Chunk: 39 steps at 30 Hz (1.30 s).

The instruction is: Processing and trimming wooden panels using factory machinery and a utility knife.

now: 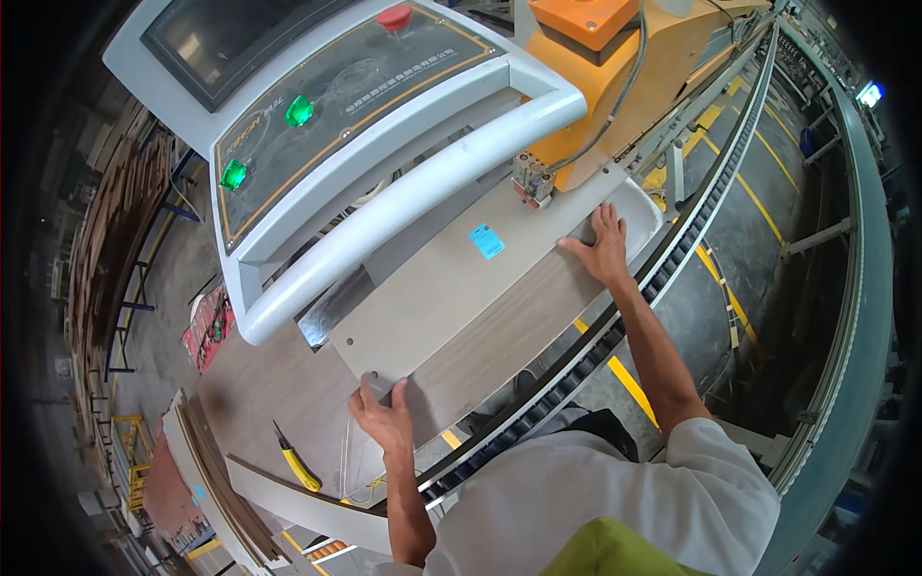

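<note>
A long beige panel with a blue label and a small hole near its left end lies slantwise on a brown wood-grain board. My left hand is at the panel's near left corner, thumb and fingers around its end; the fingertips are partly hidden. Farther right, my right hand rests on the panel's near edge, fingers stretched out and thumb apart. Close beyond it, a small metal fitting on an orange machine sits at the panel's far edge.
A white-framed control console with a handle bar overhangs the board. A yellow utility knife lies left of my left hand. Stacked strips stand at lower left. A black roller track curves along the right.
</note>
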{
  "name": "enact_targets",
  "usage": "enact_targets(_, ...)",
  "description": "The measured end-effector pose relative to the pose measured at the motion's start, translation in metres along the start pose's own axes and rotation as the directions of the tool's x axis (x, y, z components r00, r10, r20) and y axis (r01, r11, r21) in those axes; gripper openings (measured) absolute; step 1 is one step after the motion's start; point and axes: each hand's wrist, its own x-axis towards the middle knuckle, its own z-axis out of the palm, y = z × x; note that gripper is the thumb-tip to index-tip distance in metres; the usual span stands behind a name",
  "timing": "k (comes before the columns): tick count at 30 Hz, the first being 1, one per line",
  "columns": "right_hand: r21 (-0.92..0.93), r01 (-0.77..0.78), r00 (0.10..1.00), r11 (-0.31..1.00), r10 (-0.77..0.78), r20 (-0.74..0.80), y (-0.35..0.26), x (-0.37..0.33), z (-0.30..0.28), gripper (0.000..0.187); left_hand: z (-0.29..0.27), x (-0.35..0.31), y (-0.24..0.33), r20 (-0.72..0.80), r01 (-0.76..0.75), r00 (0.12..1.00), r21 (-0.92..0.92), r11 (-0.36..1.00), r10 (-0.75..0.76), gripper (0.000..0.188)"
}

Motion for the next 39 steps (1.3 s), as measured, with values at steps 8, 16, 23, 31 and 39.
enact_targets(8,0.051,-0.036,0.992,0.998,0.029,0.127,0.046,0.041,-0.018,0.114,0.036,0.001,0.039,0.013,-0.03,0.999,0.044,0.999,0.03,0.067)
enact_targets(16,0.046,-0.097,0.995,0.994,0.097,-0.004,0.054,0.041,-0.029,0.074,0.071,0.013,0.089,-0.083,-0.17,0.981,0.085,0.982,0.177,0.072)
enact_targets(23,0.215,0.072,0.997,0.974,-0.072,-0.009,-0.11,-0.102,0.029,0.078,0.11,0.025,0.113,-0.032,-0.246,0.966,0.171,0.954,0.255,0.076)
enact_targets(31,0.067,-0.031,0.999,0.997,0.031,0.007,-0.113,-0.082,0.019,0.129,0.084,0.072,0.12,0.304,-0.467,0.792,-0.257,0.846,0.53,0.068)
enact_targets(39,0.466,-0.084,0.996,0.881,0.091,0.007,-0.053,-0.045,0.031,0.126,-0.017,-0.005,0.058,0.113,-0.177,0.966,-0.373,0.911,0.234,0.04)
